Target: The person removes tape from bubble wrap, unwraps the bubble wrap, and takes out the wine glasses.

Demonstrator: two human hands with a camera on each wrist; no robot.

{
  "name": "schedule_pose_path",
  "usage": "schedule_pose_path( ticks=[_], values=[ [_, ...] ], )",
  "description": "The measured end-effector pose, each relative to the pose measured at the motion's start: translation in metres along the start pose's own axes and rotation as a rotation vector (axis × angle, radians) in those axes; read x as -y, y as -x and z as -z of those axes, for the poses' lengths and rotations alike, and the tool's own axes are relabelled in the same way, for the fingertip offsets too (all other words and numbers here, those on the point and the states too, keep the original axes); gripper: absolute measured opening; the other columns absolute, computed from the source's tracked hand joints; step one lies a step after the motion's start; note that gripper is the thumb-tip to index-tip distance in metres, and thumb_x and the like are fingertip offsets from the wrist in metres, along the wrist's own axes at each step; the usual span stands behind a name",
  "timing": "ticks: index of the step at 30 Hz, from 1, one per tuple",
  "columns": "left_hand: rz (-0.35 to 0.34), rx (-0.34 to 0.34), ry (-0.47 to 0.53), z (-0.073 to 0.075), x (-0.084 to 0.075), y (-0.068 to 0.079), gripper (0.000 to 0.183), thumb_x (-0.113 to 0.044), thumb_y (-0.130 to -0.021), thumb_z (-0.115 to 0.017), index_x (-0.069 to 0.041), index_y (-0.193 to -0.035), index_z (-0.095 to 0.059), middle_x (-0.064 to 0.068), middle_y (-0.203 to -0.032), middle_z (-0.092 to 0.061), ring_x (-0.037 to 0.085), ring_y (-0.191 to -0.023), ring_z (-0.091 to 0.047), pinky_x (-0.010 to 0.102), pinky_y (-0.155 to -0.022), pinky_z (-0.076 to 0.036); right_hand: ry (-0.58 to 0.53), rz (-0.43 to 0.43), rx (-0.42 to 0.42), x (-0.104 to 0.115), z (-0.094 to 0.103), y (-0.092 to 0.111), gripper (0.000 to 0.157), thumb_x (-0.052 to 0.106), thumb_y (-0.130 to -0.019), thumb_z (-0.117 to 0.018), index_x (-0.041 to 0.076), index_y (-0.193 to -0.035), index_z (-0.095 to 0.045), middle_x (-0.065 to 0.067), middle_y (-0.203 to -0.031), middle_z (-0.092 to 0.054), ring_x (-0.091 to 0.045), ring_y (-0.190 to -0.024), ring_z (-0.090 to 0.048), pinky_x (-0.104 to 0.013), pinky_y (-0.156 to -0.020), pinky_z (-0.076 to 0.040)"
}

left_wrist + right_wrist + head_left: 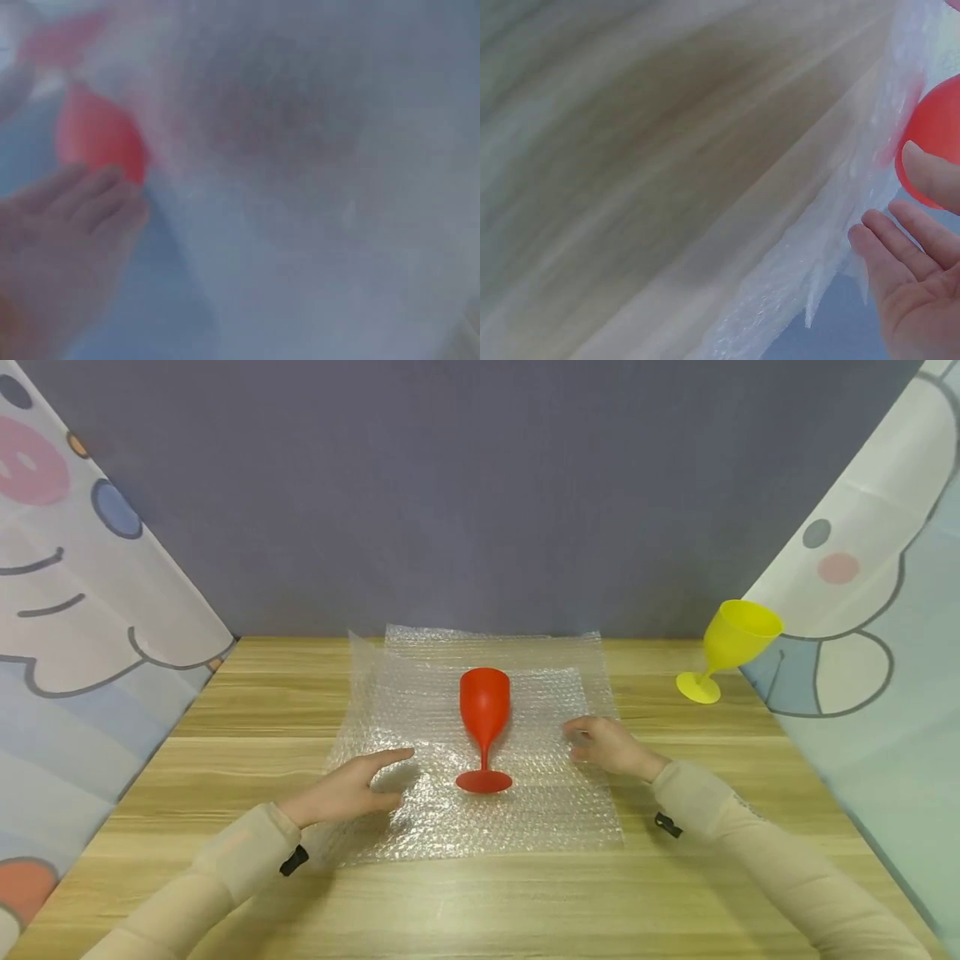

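Note:
A red plastic goblet (484,706) lies on its side on a sheet of bubble wrap (540,810), bowl toward the back wall and foot toward the front. My left hand (348,787) hovers over the wrap's left part, thumb and fingers spread toward the goblet, holding nothing. On the other side my right hand (611,747) is over the wrap's right edge, fingers loosely bent and holding nothing. The right wrist view shows the right hand's fingers (900,247) apart from each other near the red goblet (937,135). The left wrist view is blurred.
A yellow goblet (731,643) stands at the back right of the wooden table (480,910). Behind the table rises a grey wall (480,502), with cartoon-printed cloth (840,610) at the right side and similar cloth at the left.

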State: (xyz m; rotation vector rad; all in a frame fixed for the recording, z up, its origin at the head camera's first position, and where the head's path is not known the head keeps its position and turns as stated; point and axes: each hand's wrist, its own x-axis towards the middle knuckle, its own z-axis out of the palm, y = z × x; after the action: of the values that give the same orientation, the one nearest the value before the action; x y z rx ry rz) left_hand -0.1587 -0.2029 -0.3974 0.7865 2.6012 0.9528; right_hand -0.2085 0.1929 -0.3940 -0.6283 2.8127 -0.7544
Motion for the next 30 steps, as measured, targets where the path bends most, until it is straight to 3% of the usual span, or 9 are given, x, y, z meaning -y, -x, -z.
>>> schedule_pose_path(
  ticks=[6,12,18,23,30],
  values=[
    [0.024,-0.007,0.043,-0.011,0.014,-0.020,0.072,-0.017,-0.081,-0.067,0.000,-0.140,-0.031,0.015,-0.147,-0.031,0.035,-0.130,-0.037,0.051,-0.109,-0.026,0.000,0.000,0.008,0.010,-0.002,-0.003,0.045,0.010,-0.081,-0.066,-0.002,-0.122,-0.054,-0.022,-0.126,-0.054,-0.041,-0.111,-0.053,-0.051,-0.096,-0.044],
    [0.017,0.013,-0.003,-0.015,0.019,-0.024,0.079,-0.019,-0.075,-0.072,0.003,-0.140,-0.031,0.018,-0.147,-0.029,0.036,-0.135,-0.027,0.051,-0.111,-0.021,-0.012,0.030,0.018,0.022,-0.002,-0.005,0.046,0.013,-0.083,-0.065,-0.001,-0.125,-0.052,-0.019,-0.128,-0.054,-0.039,-0.112,-0.054,-0.049,-0.096,-0.045],
    [0.030,0.032,-0.017,-0.018,0.019,-0.025,0.083,-0.017,-0.075,-0.072,0.002,-0.141,-0.027,0.019,-0.148,-0.026,0.036,-0.136,-0.024,0.051,-0.112,-0.020,-0.133,0.048,0.035,0.037,0.001,-0.019,0.046,0.011,-0.084,-0.064,-0.007,-0.124,-0.051,-0.021,-0.126,-0.055,-0.037,-0.112,-0.054,-0.046,-0.096,-0.045],
    [0.040,0.044,-0.037,-0.021,0.020,-0.023,0.085,-0.018,-0.074,-0.073,-0.001,-0.143,-0.026,0.018,-0.150,-0.021,0.036,-0.138,-0.020,0.052,-0.112,-0.018,-0.285,-0.088,0.063,0.050,0.005,-0.039,0.056,0.016,-0.084,-0.064,-0.008,-0.130,-0.044,-0.023,-0.129,-0.052,-0.036,-0.116,-0.051,-0.045,-0.100,-0.042],
    [0.015,0.040,-0.065,-0.022,0.023,-0.025,0.085,-0.019,-0.074,-0.073,-0.001,-0.143,-0.026,0.018,-0.150,-0.022,0.035,-0.137,-0.021,0.051,-0.112,-0.019,-0.439,-0.357,0.083,0.063,0.004,-0.067,0.086,0.040,-0.079,-0.068,-0.003,-0.141,-0.026,-0.019,-0.141,-0.039,-0.033,-0.123,-0.045,-0.046,-0.104,-0.038]
  ],
)
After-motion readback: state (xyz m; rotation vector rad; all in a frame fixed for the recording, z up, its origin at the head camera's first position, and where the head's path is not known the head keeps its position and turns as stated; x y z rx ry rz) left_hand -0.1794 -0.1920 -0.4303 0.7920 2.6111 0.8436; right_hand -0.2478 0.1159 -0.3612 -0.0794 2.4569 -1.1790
